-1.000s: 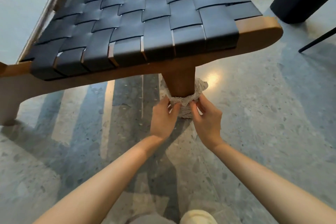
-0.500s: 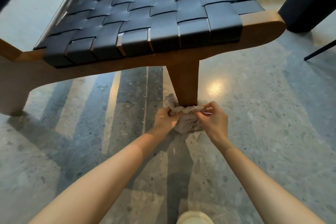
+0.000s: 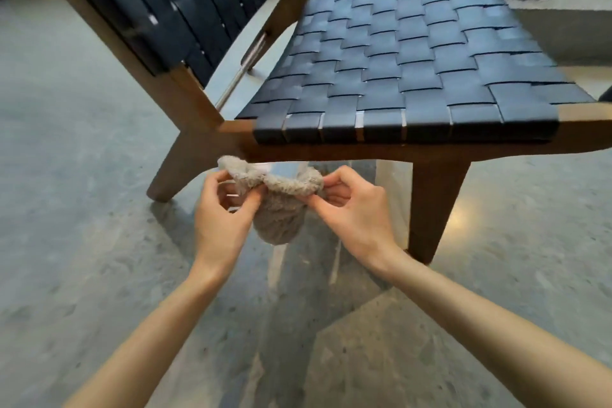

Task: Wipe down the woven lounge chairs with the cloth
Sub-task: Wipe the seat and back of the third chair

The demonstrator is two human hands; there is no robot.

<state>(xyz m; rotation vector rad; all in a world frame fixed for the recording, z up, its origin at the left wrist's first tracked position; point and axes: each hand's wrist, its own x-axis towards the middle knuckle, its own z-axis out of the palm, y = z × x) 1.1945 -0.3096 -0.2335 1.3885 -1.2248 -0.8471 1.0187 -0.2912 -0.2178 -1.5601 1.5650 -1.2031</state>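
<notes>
Both hands hold the cloth [image 3: 277, 209] up off the floor [image 3: 73, 182], just below the chair's [image 3: 397, 69] near wooden rail [image 3: 347, 151] and between its two near legs. The left hand [image 3: 223, 212] has its grip pinched on the cloth's left top edge, thumb against curled fingers. The right hand [image 3: 356, 214] has its grip pinched on the right top edge in the same way. The cloth is grey and fluffy, bunched along the top, and sags in a pouch between the hands. Its upper left lobe sits just beside the rail; whether they touch cannot be told. The dark woven seat and backrest [image 3: 172, 3] are apart from the cloth.
</notes>
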